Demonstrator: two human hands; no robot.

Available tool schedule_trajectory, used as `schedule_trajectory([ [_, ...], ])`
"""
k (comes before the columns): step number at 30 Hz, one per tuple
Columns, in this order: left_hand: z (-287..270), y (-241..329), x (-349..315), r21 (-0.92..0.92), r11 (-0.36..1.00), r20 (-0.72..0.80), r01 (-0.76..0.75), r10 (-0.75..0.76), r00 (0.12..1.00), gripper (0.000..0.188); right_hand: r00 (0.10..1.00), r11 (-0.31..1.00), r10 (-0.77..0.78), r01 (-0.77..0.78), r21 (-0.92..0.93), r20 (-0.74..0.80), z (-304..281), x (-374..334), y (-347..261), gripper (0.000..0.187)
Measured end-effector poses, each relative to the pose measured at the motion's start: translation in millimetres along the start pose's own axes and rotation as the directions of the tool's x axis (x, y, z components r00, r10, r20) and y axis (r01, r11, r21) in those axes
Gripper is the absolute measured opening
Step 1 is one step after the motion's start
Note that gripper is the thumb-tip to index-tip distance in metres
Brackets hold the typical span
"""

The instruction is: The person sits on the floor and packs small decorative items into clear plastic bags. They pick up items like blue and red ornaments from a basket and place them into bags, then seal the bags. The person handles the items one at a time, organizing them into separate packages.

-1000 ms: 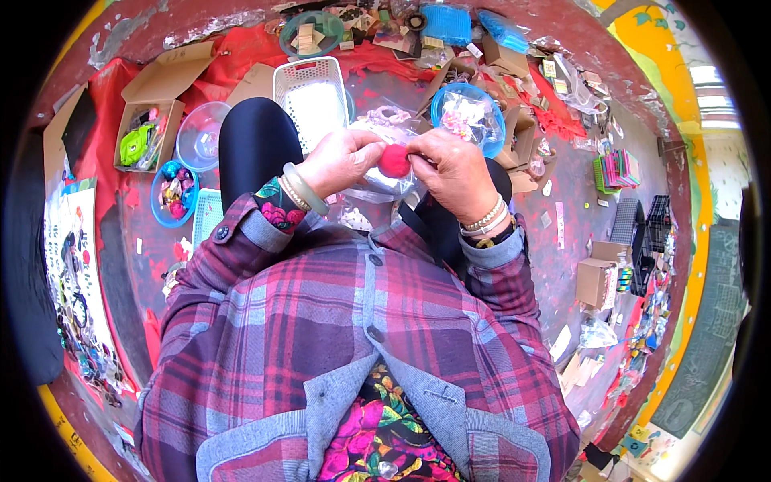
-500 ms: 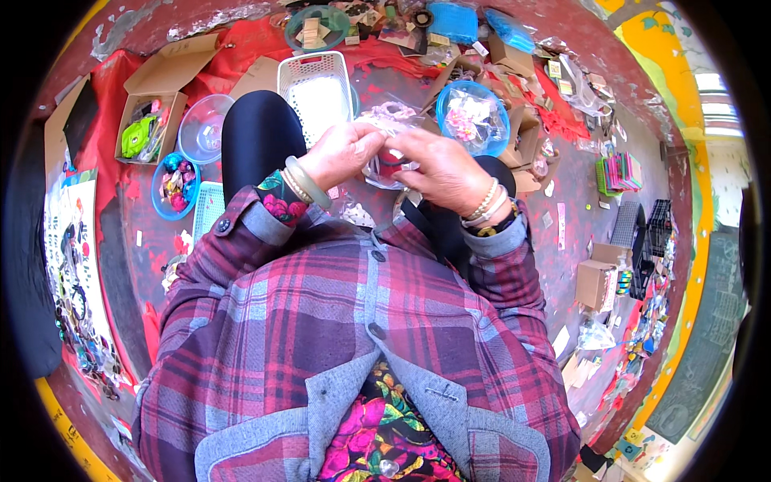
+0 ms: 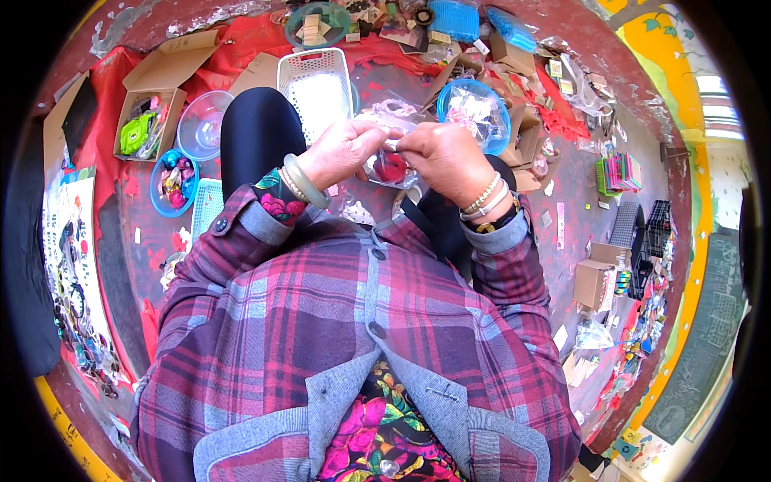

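Note:
My left hand (image 3: 344, 153) and my right hand (image 3: 446, 161) meet over my lap, fingertips pinched close together. Between them is something small that I cannot make out, largely covered by the fingers. Right below and behind the fingertips lies clear plastic packaging with a round red item (image 3: 390, 168) in it. A pink frilly item in clear plastic (image 3: 393, 108) lies just beyond the hands. Past my left hand stands a white plastic basket (image 3: 350, 76). A blue round basin (image 3: 506, 128) holding plastic-wrapped pieces is beyond my right hand.
On the left are an open cardboard box (image 3: 173, 120), a clear bowl (image 3: 193, 143), a blue bowl of shiny coloured pieces (image 3: 195, 201) and a light-blue basket (image 3: 207, 210). Cardboard boxes (image 3: 526, 132) stand to the right, and a green-and-pink basket (image 3: 606, 189) farther right.
The fingers of my right hand have curled from a looser, spread pose into a tight pinch against the left fingertips. More of the red item shows beneath. The left hand has shifted little.

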State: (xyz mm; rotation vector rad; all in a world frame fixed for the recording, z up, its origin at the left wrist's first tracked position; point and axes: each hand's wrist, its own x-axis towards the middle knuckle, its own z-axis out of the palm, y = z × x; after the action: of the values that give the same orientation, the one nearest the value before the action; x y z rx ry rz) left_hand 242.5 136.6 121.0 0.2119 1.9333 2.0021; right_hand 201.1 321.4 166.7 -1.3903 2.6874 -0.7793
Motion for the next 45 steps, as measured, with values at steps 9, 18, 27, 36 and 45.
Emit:
schedule_trajectory([
  [9, 1, -4, 2, 0.029, 1.0, -0.033, -0.008, 0.009, 0.999, 0.037, 0.95, 0.992, -0.087, 0.056, 0.112, 0.299, 17, 5, 8, 0.014],
  [18, -17, 13, -2, -0.429, 0.898, -0.149, 0.103, -0.183, 0.972, 0.041, 0.918, 0.991, 0.022, 0.033, 0.132, -0.395, -37, 3, -3, 0.022],
  [27, -26, 11, 0, -0.785, 0.612, -0.135, -0.097, -0.015, 0.991, 0.041, 0.878, 0.8, 0.4, -0.195, 0.567, -0.262, -16, -12, 1, 0.042],
  [36, -4, 28, -6, -0.46, 0.881, -0.194, -0.113, 0.025, 0.981, 0.036, 0.844, 0.707, 0.459, -0.159, 0.69, -0.276, -16, -5, -7, 0.019],
  [45, -11, 73, -30, 0.016, 0.946, -0.154, -0.324, 0.323, 0.934, 0.037, 0.81, 0.9, 0.268, -0.018, 0.435, -0.522, -42, -11, -41, 0.008],
])
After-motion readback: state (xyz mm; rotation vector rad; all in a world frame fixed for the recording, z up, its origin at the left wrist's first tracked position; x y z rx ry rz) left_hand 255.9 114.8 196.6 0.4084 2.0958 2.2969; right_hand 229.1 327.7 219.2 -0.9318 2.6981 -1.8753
